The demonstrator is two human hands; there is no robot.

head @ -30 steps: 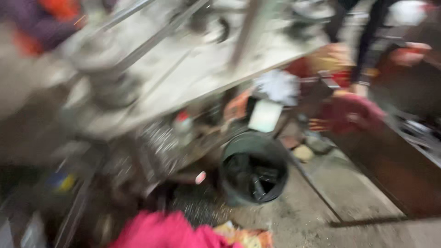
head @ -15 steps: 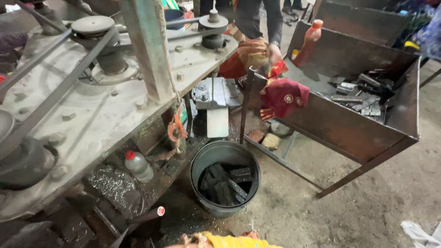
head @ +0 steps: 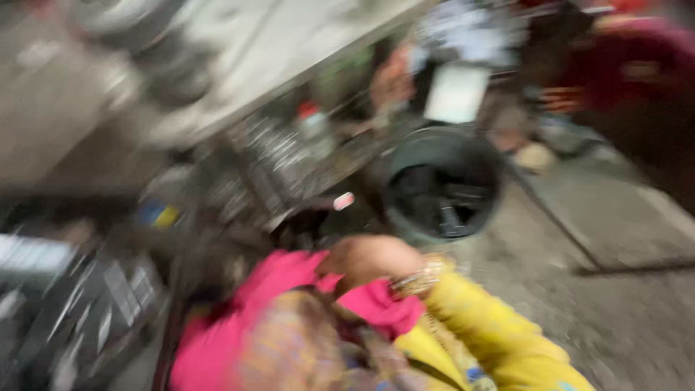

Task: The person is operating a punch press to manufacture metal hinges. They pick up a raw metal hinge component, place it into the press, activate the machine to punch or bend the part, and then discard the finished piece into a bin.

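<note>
Blurred view, right hand (head: pixel 369 261) with fingers curled, resting on pink cloth (head: pixel 253 318), dark bucket (head: pixel 441 185) just beyond on floor, left hand unseen

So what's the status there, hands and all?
One hand, yellow sleeve, on pink cloth; which hand unclear. Other hand unseen. Dark bucket beyond, apart. Picture blurred.

A grey metal machine bench (head: pixel 239 65) fills the upper left; a dark round bucket (head: pixel 443 187) of scrap stands on the dusty concrete floor (head: pixel 579 304), all blurred
</note>
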